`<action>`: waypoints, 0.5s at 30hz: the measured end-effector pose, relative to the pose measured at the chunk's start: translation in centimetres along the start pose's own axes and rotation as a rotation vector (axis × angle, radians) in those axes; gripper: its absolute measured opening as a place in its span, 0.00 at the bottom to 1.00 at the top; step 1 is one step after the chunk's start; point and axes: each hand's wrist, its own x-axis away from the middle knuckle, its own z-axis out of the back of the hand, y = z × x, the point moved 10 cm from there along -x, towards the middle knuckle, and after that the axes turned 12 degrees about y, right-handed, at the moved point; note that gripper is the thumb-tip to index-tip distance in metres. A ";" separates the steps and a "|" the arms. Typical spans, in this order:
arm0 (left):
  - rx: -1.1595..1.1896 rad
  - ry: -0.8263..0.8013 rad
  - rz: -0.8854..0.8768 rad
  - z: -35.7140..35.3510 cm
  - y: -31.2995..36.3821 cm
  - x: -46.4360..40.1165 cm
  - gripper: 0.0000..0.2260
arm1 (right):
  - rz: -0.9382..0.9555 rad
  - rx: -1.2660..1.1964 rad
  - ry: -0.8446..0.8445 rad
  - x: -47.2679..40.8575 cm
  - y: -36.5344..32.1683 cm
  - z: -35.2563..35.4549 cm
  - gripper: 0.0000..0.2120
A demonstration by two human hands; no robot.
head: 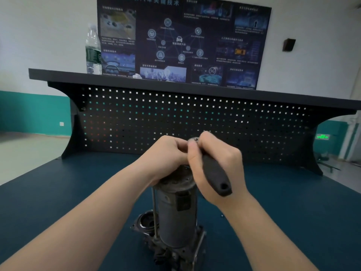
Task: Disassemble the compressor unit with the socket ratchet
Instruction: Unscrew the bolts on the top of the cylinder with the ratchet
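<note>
- The compressor unit (176, 208) stands upright on the blue bench top (58, 192), at the near centre of the scene, with its cylindrical body vertical and its cast base at the near end.
- A thin rod (154, 208) runs up the left side of the body. Just left of the base sits a round, open housing (145, 222); whether it is joined to the unit cannot be told.
- The left hand (166, 151) rests on the top of the unit, fingers curled over the top cap. It appears to steady the unit or the tool head; exactly what the fingers hold is hidden.
- The right hand (216, 159) is wrapped round the socket ratchet (214, 173), gripping near the head. The black handle points down and to the near right, its end free.
- The metal head of the ratchet shows between the two hands, at the top of the unit. The socket and the fastener beneath it are hidden.
- Step in hand, as judged: seating the ratchet on a top fastener, or working that fastener loose.
- Next move calls for: keep the socket square on the fastener, brace the body firmly with the left hand, and swing the handle in a short arc.
- Risk: the unit is tall on a small base and could tip under side load.
- Beyond the bench: a black pegboard (195, 118), a shelf (117, 79) carrying a water bottle (93, 49), and a dark wall poster (181, 40).
</note>
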 end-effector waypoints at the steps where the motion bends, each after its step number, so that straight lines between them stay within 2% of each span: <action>1: 0.032 -0.019 0.005 0.0 -0.1 0.0 0.10 | -0.040 -0.016 -0.018 -0.3 0.4 0.0 0.17; 2: 0.075 -0.044 0.026 -0.2 0.0 0.2 0.04 | -0.181 -0.106 -0.024 -0.8 2.1 0.3 0.17; 4: 0.144 -0.073 0.069 -0.3 -0.4 0.1 0.08 | -0.619 -0.436 -0.034 -1.4 6.7 0.3 0.14; 6: 0.169 -0.042 0.101 -0.2 -0.8 -0.1 0.06 | -1.031 -0.704 -0.042 0.1 10.1 -0.8 0.07; 8: 0.136 -0.011 0.093 -0.1 -0.8 -0.3 0.04 | -1.314 -0.820 0.042 2.4 12.2 -1.7 0.07; 9: 0.110 0.005 0.084 0.0 -0.7 -0.4 0.03 | -1.395 -0.855 0.118 3.3 13.0 -1.9 0.09; 11: 0.073 0.027 0.061 0.0 -0.6 -0.5 0.04 | -1.442 -0.867 0.290 4.5 14.0 -1.3 0.14; 12: 0.068 0.038 0.058 0.1 -0.6 -0.6 0.04 | -1.401 -0.852 0.360 4.7 13.9 -0.7 0.16; 13: 0.067 0.048 0.045 0.2 -0.4 -0.6 0.03 | -1.282 -0.811 0.417 4.4 13.4 0.2 0.16; 15: 0.052 0.043 0.014 0.1 -0.1 -0.6 0.01 | -0.802 -0.549 0.472 2.8 9.9 3.1 0.17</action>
